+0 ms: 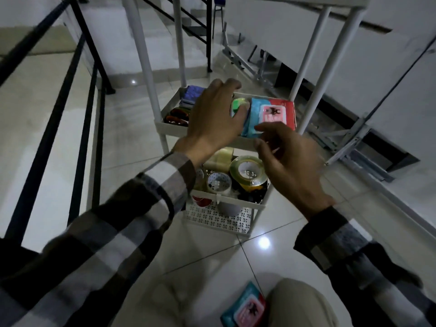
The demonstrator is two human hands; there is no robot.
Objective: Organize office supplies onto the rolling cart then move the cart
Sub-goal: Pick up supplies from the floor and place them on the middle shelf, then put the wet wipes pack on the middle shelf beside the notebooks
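Green item [236, 107] half hidden behind left hand [212, 119], floor packet [244, 308] cut by bottom edge, right hand [290, 161] motion-blurred

Tiled landing [132, 128] beside stair railing [77, 67]

No wording can be read anywhere. The pink label on the blue wipes pack [266, 116] in the cart's upper tray [169, 127] carries only a dark animal figure. The pack on the floor [245, 308] bears the same blurred label.
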